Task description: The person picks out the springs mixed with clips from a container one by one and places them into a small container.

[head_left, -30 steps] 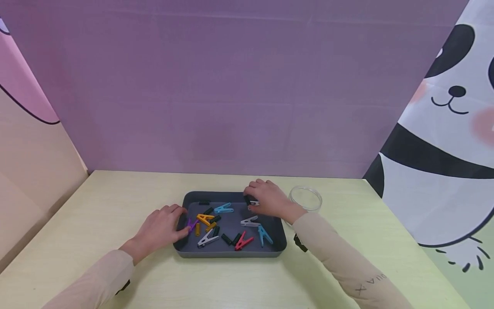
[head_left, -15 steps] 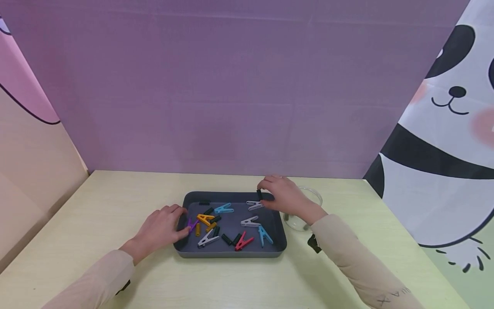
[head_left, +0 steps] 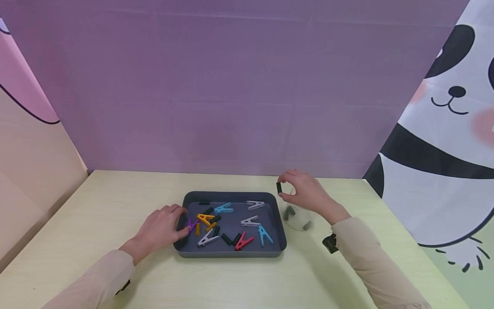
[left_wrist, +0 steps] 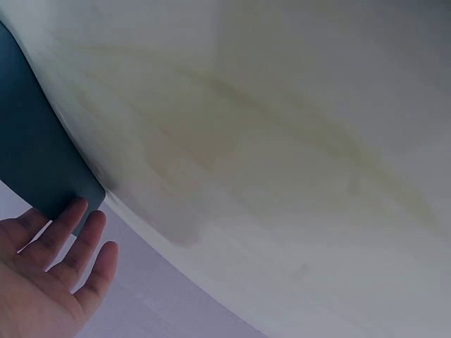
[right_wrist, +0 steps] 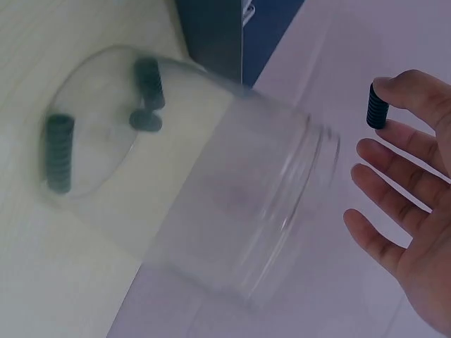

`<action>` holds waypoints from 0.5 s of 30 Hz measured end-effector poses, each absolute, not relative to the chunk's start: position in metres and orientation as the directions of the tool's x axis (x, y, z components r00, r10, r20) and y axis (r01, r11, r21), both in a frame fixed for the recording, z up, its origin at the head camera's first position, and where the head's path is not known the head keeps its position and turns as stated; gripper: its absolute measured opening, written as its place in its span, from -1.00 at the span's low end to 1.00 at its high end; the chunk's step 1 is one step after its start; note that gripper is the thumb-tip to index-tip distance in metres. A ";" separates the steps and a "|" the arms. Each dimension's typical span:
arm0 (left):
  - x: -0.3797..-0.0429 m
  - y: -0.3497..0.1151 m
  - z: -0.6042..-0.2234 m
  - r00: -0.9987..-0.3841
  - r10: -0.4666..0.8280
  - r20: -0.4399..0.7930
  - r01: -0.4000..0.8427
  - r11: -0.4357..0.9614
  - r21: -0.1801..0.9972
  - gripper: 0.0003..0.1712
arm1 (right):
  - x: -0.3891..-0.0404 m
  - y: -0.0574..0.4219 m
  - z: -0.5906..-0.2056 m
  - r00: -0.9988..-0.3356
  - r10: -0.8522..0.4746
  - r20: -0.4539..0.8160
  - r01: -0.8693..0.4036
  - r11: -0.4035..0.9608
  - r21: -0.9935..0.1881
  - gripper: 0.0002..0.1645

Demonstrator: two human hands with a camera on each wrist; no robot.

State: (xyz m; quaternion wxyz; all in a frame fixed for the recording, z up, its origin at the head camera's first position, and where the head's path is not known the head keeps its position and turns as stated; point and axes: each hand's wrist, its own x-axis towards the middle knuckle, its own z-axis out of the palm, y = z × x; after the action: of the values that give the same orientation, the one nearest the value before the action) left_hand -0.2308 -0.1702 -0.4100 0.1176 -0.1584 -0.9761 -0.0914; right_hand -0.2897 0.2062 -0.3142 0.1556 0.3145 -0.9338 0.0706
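My right hand [head_left: 308, 194] pinches a small black spring [head_left: 279, 188] between thumb and index finger, beyond the tray's right rim. In the right wrist view that spring [right_wrist: 377, 107] stands upright near the mouth of a clear jar [right_wrist: 232, 190], outside it; the other fingers are spread. Several black springs lie at the jar's bottom. My left hand [head_left: 160, 227] rests on the left rim of a dark grey tray [head_left: 231, 254], its fingers touching the outer wall in the left wrist view. By its thumb lies a purple clip [head_left: 192, 224], partly hidden.
Inside the tray are several clips, among them a red clip [head_left: 243, 241], an orange clip [head_left: 205, 218] and a blue clip [head_left: 264, 236]. Black springs and a yellow spring [head_left: 198, 229] lie among them. A purple backdrop [head_left: 231, 107] closes off the table's far edge.
My right hand has lifted the black spring out of the tray and carried it rightward to the jar. A white clip stays behind in the tray. The left hand has not moved.
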 end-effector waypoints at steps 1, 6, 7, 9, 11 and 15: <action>-0.231 -0.170 -0.410 -0.922 0.288 0.258 0.331 0.933 0.142 -0.43 | -0.289 0.209 -0.314 -0.758 -0.558 0.338 -0.604 0.796 -0.041 -0.59; -0.231 -0.170 -0.411 -0.922 0.287 0.259 0.330 0.933 0.142 -0.43 | -0.286 0.223 -0.316 -0.770 -0.532 0.352 -0.588 0.806 -0.069 -0.58; -0.231 -0.170 -0.411 -0.922 0.287 0.259 0.330 0.933 0.141 -0.44 | -0.286 0.226 -0.316 -0.773 -0.526 0.354 -0.585 0.807 -0.077 -0.59; -0.231 -0.170 -0.411 -0.922 0.287 0.260 0.330 0.933 0.142 -0.44 | -0.285 0.231 -0.317 -0.775 -0.519 0.360 -0.581 0.809 -0.084 -0.59; -0.231 -0.170 -0.411 -0.922 0.287 0.260 0.331 0.933 0.143 -0.44 | -0.284 0.236 -0.319 -0.778 -0.512 0.364 -0.577 0.812 -0.091 -0.58; -0.231 -0.170 -0.410 -0.920 0.288 0.264 0.333 0.932 0.142 -0.44 | -0.283 0.243 -0.322 -0.779 -0.505 0.372 -0.571 0.816 -0.088 -0.58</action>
State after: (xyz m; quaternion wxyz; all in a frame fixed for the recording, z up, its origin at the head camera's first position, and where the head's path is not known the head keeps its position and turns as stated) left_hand -0.2308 -0.1703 -0.4104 0.1203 -0.1591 -0.9755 -0.0924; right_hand -0.2833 0.2426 -0.3223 0.1680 0.2868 -0.9380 0.0984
